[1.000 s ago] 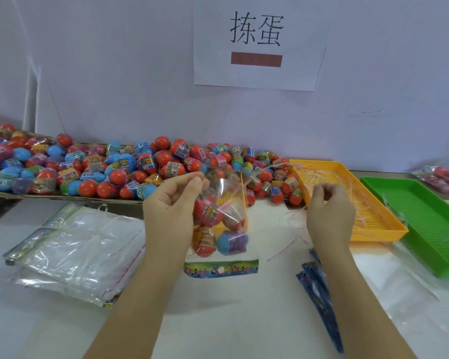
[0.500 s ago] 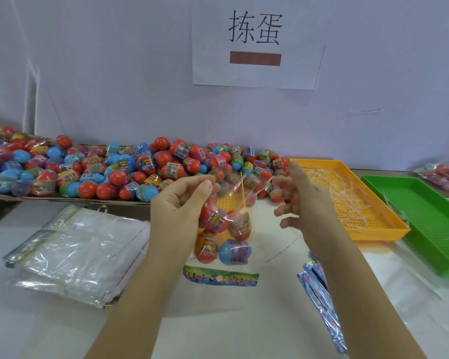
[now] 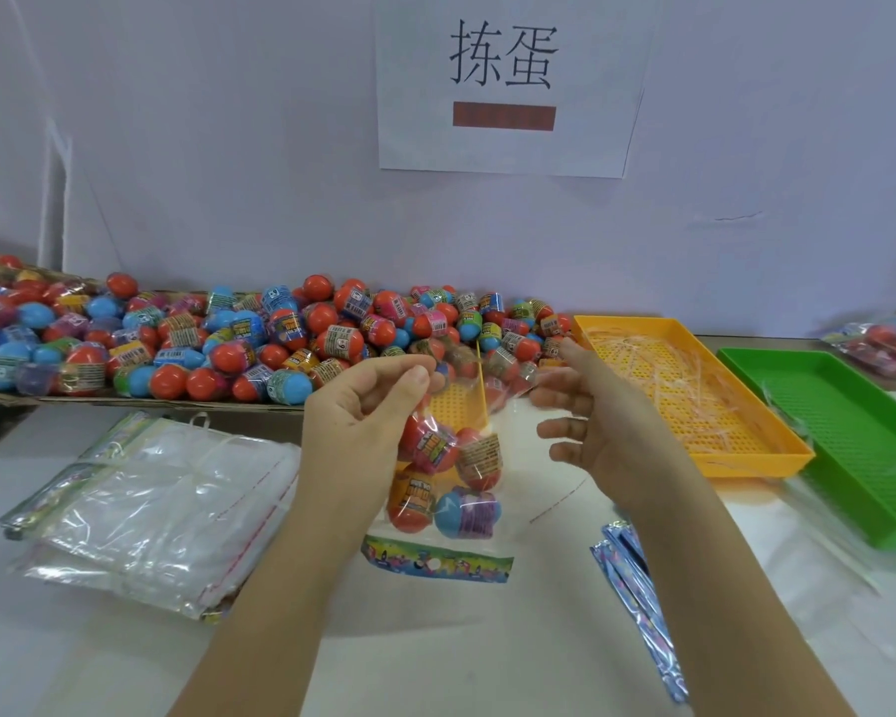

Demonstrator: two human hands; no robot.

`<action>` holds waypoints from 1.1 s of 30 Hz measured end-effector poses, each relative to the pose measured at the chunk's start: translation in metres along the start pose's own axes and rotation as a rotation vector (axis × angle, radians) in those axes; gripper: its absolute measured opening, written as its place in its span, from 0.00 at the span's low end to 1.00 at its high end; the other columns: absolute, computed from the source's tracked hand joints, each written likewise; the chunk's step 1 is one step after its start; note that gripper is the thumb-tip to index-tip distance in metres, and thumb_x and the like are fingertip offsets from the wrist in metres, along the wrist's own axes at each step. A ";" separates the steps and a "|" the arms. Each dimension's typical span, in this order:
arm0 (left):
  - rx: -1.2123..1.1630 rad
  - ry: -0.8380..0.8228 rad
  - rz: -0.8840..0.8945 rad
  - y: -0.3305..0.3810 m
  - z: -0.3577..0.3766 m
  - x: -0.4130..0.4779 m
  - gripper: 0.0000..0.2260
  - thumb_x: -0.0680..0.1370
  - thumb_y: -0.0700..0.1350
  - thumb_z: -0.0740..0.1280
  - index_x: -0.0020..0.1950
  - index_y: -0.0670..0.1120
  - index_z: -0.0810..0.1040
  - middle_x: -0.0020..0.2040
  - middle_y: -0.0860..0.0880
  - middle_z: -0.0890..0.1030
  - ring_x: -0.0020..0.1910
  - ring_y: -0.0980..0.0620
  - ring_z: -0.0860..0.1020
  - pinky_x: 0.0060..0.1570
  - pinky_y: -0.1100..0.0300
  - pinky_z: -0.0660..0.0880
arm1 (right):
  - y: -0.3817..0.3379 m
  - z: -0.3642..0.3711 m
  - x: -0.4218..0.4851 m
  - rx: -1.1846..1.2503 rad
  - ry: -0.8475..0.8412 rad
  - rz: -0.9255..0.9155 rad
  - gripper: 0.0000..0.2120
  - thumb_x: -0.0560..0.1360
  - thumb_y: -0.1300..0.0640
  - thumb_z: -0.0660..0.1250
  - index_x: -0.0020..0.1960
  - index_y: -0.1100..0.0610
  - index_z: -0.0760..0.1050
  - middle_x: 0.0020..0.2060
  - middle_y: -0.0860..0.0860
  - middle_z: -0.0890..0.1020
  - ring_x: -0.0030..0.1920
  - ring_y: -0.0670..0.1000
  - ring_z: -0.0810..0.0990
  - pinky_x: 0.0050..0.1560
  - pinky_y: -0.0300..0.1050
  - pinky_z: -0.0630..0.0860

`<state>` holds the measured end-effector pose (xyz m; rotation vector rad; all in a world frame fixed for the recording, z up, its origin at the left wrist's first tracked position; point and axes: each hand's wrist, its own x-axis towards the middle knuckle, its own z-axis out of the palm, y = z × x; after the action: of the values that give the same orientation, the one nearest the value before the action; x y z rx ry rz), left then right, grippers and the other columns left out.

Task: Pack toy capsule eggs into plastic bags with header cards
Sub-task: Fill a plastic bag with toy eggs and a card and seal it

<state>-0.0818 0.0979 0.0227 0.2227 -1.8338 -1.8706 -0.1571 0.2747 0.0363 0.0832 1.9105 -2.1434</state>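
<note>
A clear plastic bag (image 3: pixel 448 478) hangs upside down above the table, several capsule eggs inside and its colourful header card (image 3: pixel 435 561) at the bottom. My left hand (image 3: pixel 363 432) pinches the bag's open top on the left side. My right hand (image 3: pixel 596 421) pinches the bag's top on the right between thumb and forefinger, other fingers spread. A long heap of red and blue capsule eggs (image 3: pixel 260 344) lies on cardboard along the wall.
A stack of empty clear bags (image 3: pixel 151 504) lies at the left. Loose header cards (image 3: pixel 637 608) lie at the lower right. An orange tray (image 3: pixel 694 406) holds peeled strips, with a green tray (image 3: pixel 849 442) beside it. Filled bags (image 3: pixel 885 344) sit far right.
My right hand came from over the orange tray leftward to the bag's top edge and took hold of it. My left hand kept holding the bag, which shifted slightly.
</note>
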 end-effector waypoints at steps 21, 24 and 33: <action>-0.068 0.160 -0.029 0.001 -0.007 0.006 0.07 0.78 0.43 0.68 0.45 0.54 0.83 0.42 0.56 0.86 0.46 0.55 0.84 0.52 0.46 0.81 | 0.021 -0.012 0.018 -1.558 0.044 -0.198 0.16 0.77 0.64 0.60 0.64 0.56 0.72 0.50 0.55 0.75 0.45 0.54 0.72 0.43 0.45 0.72; -0.067 0.169 -0.038 0.001 -0.007 0.007 0.07 0.78 0.43 0.68 0.45 0.54 0.83 0.42 0.57 0.86 0.47 0.54 0.84 0.51 0.47 0.81 | 0.023 -0.016 0.019 -1.609 0.017 -0.160 0.31 0.78 0.55 0.62 0.76 0.57 0.53 0.59 0.57 0.69 0.59 0.57 0.68 0.55 0.48 0.70; -0.035 0.133 -0.004 0.000 -0.004 0.004 0.06 0.78 0.42 0.68 0.48 0.52 0.82 0.41 0.58 0.86 0.46 0.56 0.84 0.49 0.51 0.81 | 0.008 -0.045 0.018 -1.364 0.678 -0.131 0.25 0.79 0.51 0.46 0.71 0.55 0.68 0.64 0.62 0.70 0.65 0.61 0.65 0.64 0.57 0.57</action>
<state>-0.0835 0.0922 0.0234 0.3315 -1.7118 -1.8427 -0.1789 0.3152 0.0191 0.4315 3.3499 -0.4321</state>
